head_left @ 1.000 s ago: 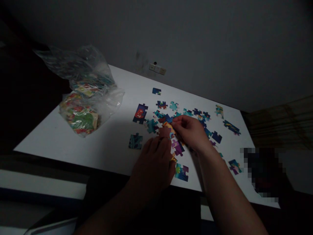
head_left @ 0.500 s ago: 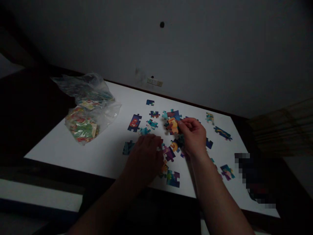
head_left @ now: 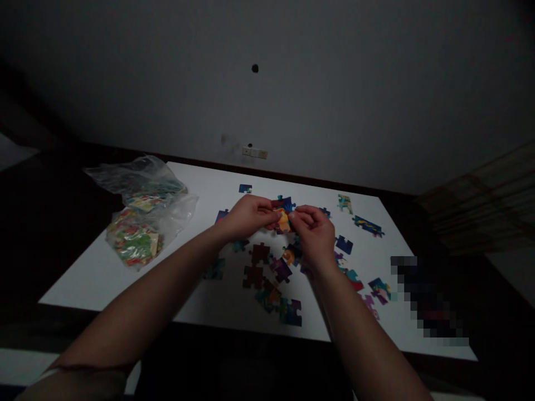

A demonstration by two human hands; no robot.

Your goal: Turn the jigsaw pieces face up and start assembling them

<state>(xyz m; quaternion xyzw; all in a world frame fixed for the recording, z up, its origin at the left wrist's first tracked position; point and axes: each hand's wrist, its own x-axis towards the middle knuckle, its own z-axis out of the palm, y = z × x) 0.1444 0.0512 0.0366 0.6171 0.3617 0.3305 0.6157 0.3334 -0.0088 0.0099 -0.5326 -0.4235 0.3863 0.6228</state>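
An orange jigsaw puzzle piece (head_left: 283,221) is pinched between my two hands above the middle of the table. My left hand (head_left: 249,216) has its thumb and fingertips closed on the piece's left side. Gripping its right side is my right hand (head_left: 313,229), fingers curled in. Just behind lies a blue puzzle piece (head_left: 286,204), partly covered. Nearer to me are a purple puzzle piece (head_left: 281,269), a brown puzzle piece turned face down (head_left: 259,253) and a dark puzzle piece with an orange shape (head_left: 291,254).
Two clear plastic bags (head_left: 137,236) with colourful pieces lie at the left of the white table (head_left: 175,309). More pieces are scattered on the right, including a dark blue one (head_left: 344,245) and a long joined strip (head_left: 368,225). A blurred-out dark object (head_left: 430,303) lies at the right edge.
My left hand has moved up and right from the near pieces to the orange piece and grips it. Brown face-down pieces are now uncovered. The whole view has shifted slightly.
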